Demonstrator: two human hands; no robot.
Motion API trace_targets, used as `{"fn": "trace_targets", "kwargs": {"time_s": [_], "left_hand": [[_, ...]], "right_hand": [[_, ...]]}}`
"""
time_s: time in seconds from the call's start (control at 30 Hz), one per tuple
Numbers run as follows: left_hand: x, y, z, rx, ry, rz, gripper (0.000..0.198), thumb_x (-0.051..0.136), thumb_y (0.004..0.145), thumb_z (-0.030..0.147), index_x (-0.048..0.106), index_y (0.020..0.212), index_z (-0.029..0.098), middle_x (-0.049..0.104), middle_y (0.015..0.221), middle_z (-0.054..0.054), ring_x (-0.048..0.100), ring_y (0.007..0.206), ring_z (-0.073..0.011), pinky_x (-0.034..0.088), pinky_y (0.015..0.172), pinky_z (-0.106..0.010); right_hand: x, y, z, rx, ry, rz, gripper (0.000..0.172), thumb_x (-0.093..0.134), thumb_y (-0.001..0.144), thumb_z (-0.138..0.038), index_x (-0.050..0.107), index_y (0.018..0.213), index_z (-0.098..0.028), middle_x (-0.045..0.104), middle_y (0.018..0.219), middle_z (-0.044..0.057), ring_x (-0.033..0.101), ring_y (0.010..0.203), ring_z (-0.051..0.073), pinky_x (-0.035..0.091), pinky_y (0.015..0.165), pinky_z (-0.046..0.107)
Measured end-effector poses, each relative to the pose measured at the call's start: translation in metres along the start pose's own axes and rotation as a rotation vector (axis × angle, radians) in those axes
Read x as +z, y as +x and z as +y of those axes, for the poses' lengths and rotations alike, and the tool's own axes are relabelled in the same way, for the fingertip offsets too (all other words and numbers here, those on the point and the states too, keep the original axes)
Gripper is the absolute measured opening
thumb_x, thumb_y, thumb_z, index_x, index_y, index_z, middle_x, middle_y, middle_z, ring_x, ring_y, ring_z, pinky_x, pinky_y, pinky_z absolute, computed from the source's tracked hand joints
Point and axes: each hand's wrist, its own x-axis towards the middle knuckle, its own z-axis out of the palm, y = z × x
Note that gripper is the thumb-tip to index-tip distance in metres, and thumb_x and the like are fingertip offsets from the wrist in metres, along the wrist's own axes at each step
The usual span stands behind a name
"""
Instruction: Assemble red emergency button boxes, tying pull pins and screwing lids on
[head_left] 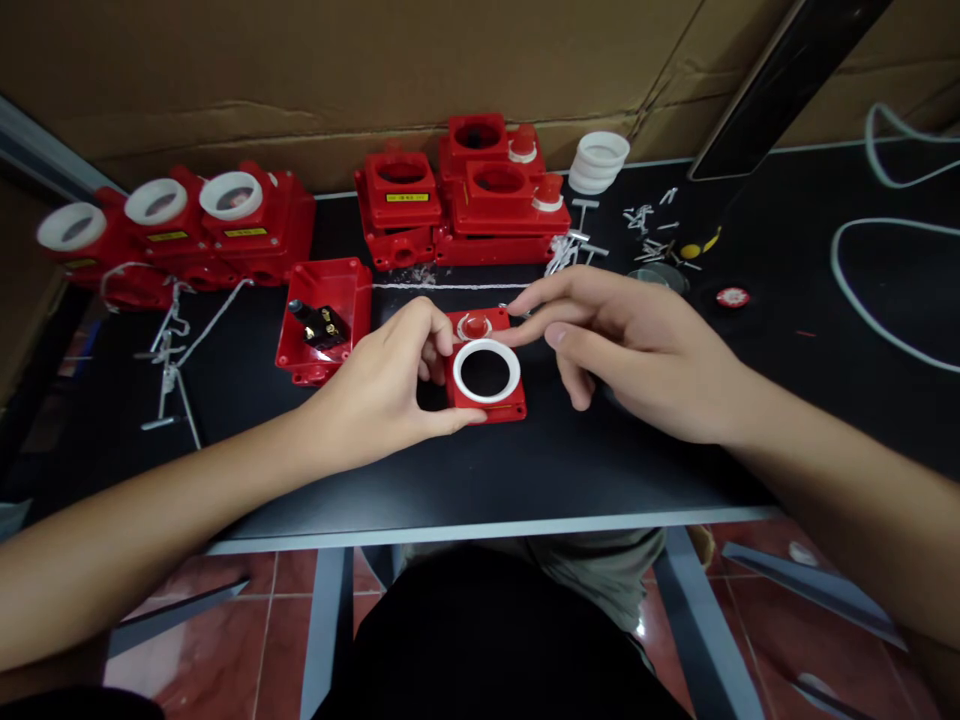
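A red cover plate (513, 408) lies on the black table, with a white ring (514, 376) around its large round opening and a small red cap (475, 326) behind the ring. My left hand (397, 380) grips the plate's left side, thumb at the near edge and fingers curled at the far left. Over the right side, my right hand (622, 350) has its fingers apart, the index fingertip at the plate's far right corner near a tiny metal piece. Left of the plate, an open red box (361, 308) holds a black component (322, 328).
Red housings (292, 225) with white rings stand at the back left, more red housings (491, 215) at the back middle. White rings (598, 163) are stacked beside them. Loose screws (656, 250), T-shaped tools (585, 215), a red-white disc (733, 297) and a white cable (840, 260) lie rightward.
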Motion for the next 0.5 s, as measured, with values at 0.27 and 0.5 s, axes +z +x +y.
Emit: {"fn": "trace_targets", "kwargs": {"time_s": [0.27,0.5], "left_hand": [[0.001,0.001,0.002,-0.041,-0.005,-0.021,0.061,0.106,0.08,0.033,0.05,0.104,0.028,0.065,0.097,0.004,0.065,0.077,-0.0161,0.055,0.069,-0.029],[0.003,0.002,0.002,-0.049,0.014,-0.025,0.061,0.105,0.08,0.033,0.049,0.105,0.028,0.067,0.102,0.003,0.066,0.078,-0.0166,0.056,0.069,-0.03]], "right_hand": [[0.0,-0.005,-0.012,0.096,-0.072,0.014,0.014,0.077,0.107,-0.029,0.077,0.121,-0.028,0.091,0.108,0.003,0.063,0.05,0.015,0.046,0.045,0.035],[0.001,-0.006,-0.012,0.069,-0.081,0.037,0.016,0.078,0.099,-0.023,0.081,0.113,-0.029,0.093,0.108,0.005,0.087,0.088,0.03,0.067,0.071,0.044]]}}
